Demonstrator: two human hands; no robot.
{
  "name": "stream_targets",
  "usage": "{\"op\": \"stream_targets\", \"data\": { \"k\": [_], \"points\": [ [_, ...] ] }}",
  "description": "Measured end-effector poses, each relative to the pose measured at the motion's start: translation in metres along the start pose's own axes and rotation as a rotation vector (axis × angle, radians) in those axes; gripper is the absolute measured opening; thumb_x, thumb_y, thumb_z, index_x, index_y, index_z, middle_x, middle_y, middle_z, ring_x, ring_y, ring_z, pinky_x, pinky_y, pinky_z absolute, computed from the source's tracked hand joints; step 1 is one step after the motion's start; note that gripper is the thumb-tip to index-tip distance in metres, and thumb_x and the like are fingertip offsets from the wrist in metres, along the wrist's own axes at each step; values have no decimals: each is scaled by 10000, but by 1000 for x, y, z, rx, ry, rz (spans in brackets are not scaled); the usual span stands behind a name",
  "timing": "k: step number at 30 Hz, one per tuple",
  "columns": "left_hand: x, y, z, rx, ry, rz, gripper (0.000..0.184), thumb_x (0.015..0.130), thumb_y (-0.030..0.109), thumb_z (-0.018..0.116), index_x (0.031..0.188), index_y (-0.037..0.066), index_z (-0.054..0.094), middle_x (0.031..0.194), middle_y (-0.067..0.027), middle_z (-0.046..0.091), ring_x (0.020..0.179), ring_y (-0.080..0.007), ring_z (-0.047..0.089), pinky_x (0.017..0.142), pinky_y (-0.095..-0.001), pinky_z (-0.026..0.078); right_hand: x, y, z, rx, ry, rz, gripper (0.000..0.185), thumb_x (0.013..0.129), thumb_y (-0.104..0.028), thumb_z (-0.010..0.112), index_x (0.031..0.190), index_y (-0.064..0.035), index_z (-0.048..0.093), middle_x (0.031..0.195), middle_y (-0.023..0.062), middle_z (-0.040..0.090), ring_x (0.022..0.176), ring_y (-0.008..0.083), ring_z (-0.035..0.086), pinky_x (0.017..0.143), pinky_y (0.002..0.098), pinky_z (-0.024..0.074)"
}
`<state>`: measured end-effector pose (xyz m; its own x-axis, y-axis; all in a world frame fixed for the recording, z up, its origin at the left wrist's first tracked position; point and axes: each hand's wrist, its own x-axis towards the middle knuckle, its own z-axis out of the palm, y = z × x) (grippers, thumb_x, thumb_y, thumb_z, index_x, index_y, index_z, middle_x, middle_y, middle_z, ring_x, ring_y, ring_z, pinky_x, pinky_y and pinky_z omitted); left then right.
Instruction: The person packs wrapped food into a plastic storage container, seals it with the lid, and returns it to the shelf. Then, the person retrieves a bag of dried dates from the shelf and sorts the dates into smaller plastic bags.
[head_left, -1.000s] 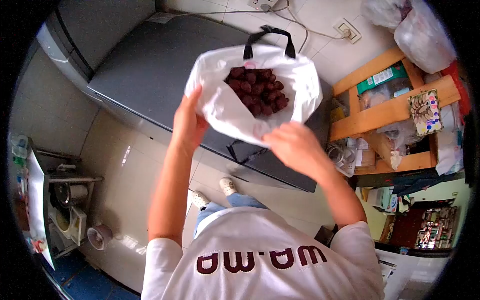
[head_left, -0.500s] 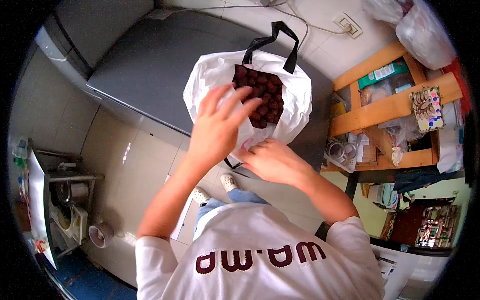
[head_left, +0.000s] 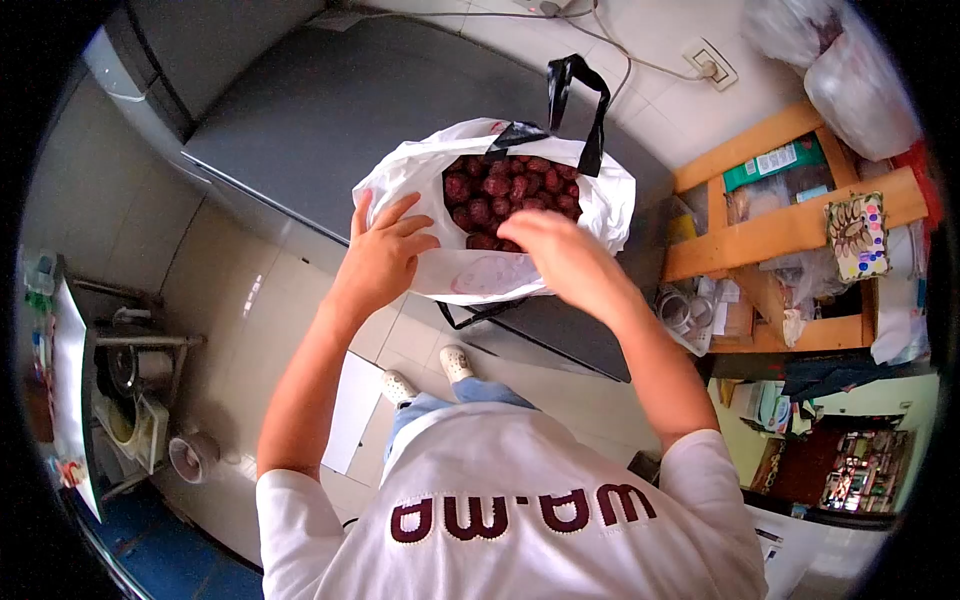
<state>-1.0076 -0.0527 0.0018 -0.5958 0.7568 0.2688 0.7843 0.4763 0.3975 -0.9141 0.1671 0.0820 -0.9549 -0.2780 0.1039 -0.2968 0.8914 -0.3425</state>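
A white plastic bag [head_left: 420,170] with black handles stands on a dark grey surface, its mouth open. Wrinkled dark red dried dates [head_left: 515,190] fill the part of it that shows. At the bag's left side, my left hand [head_left: 380,258] lies with its fingers spread over the rim; its thumb is partly hidden. My right hand [head_left: 565,255] reaches over the front rim from the right. Its fingers stretch out close together, their tips touching or just above the dates, and I see nothing held in them.
The bag rests on a dark grey flat top [head_left: 310,120]. To the right stands a wooden rack [head_left: 790,235] packed with bags and small items. A wall socket [head_left: 710,68] with a cable is behind. A metal shelf [head_left: 150,340] with pots stands at left.
My left hand has moved left and down, from above the dates to the bag's left rim. My right hand has gone from the front rim up over the dates. The bag's mouth is wider.
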Motion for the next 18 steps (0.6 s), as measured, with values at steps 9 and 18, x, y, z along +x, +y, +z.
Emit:
{"op": "stream_targets", "data": {
  "k": [9, 18],
  "points": [
    [-14, -13, 13, -230, 106, -25, 342, 766, -8, 528, 1042, 168, 625, 1197, -27, 553, 1275, -255, 341, 1068, -501, 106, 57, 46, 47, -426, 109, 87, 246, 717, -61, 612, 962, -56, 596, 982, 110, 563, 941, 292, 533, 785, 377, 457],
    [-42, 9, -11, -433, 226, -143, 306, 787, -17, 501, 1032, 125, 617, 1192, -59, 552, 1224, -277, 402, 1055, -473, 201, 4, -13, -21, 1034, 121, 262, 356, 815, 17, 582, 1161, -7, 502, 1043, 49, 563, 895, 114, 557, 782, 256, 469]
  ]
}}
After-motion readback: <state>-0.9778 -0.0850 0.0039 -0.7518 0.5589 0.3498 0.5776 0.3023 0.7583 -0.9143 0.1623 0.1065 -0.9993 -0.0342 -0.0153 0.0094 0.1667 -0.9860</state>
